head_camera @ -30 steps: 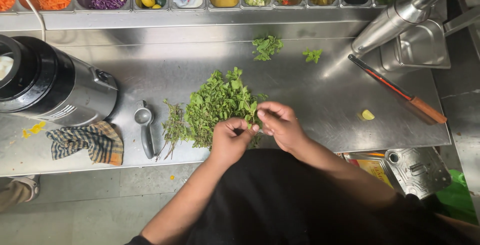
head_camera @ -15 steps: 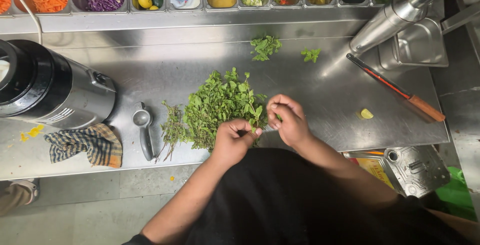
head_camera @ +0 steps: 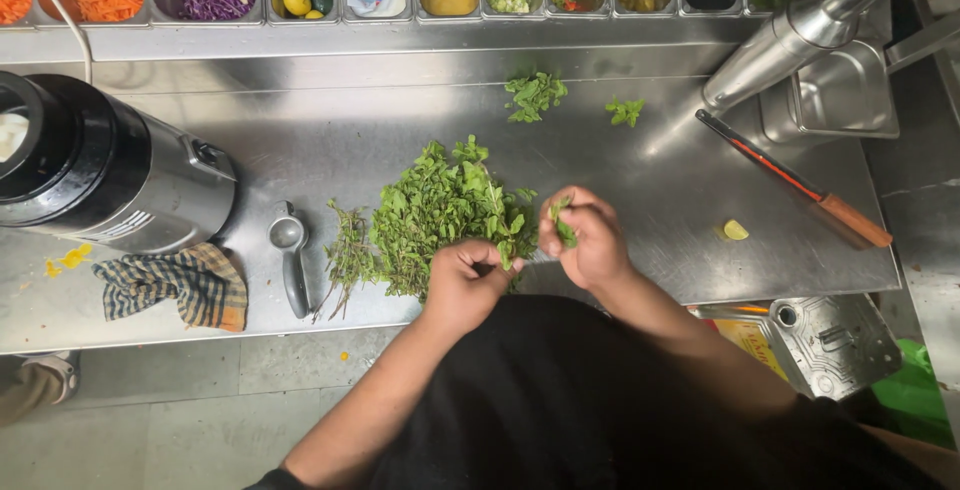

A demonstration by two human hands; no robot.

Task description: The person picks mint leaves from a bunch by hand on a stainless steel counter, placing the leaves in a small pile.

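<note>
A steel counter [head_camera: 640, 160] carries a herb pile [head_camera: 440, 215] at centre. A blender [head_camera: 100, 175] sits at nine o'clock, a knife [head_camera: 795, 182] at three.

The counter [head_camera: 640, 165] is brushed stainless steel, smooth, with a dull sheen and faint streaks. The herb pile [head_camera: 440, 215] is soft leafy matter, matt green, on thin stems. The sprig [head_camera: 562, 222] held in the right hand [head_camera: 590, 240] has the same matt leaf surface. The left hand [head_camera: 465, 280] grips a stem. The blender [head_camera: 95, 175] has a satin metal body and a glossy black plastic top. The cloth [head_camera: 175, 285] is woven checked fabric, matt and rumpled. The scoop [head_camera: 290, 250] is polished metal. The knife [head_camera: 800, 185] has a wooden handle with a matt finish. The inset containers [head_camera: 455, 20] are metal with reflective rims.
</note>
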